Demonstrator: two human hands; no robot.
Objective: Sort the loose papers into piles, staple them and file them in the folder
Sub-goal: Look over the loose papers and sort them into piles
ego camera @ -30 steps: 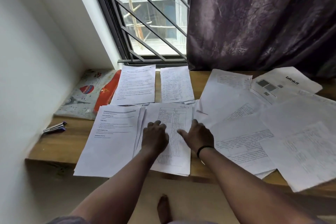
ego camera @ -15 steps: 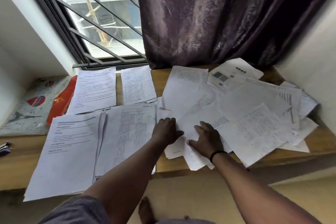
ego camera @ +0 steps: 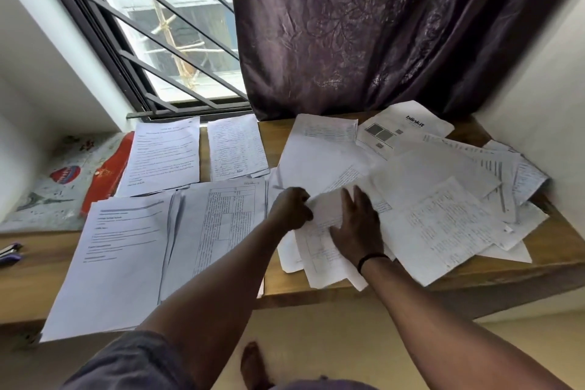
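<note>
I see both hands at the near edge of the loose heap point(ego camera: 437, 200) on the right half of the desk point(ego camera: 538, 250). My left hand point(ego camera: 292, 207) has its fingers curled, pinching the edge of a sheet point(ego camera: 326, 209) that lifts off the heap; my right hand point(ego camera: 357, 225) lies flat on the same sheet, fingers straight and spread, pressing it down. A black band point(ego camera: 370, 260) circles the right wrist. The heap is untidy — sheets overlap at all angles, and one at the back carries a printed logo point(ego camera: 414, 120). To the left sit four sorted piles: a text pile point(ego camera: 107, 260) nearest me, overhanging the desk edge, a table pile point(ego camera: 221, 225) just beside it, and two more piles point(ego camera: 164, 155) behind, near the window point(ego camera: 164, 41). A red folder point(ego camera: 109, 174) lies at the far left, partly under the back pile, on a patterned sheet point(ego camera: 47, 190). A stapler point(ego camera: 11, 253) — only its end shows — sits at the left edge. A dark curtain point(ego camera: 364, 25) hangs behind the heap.
</note>
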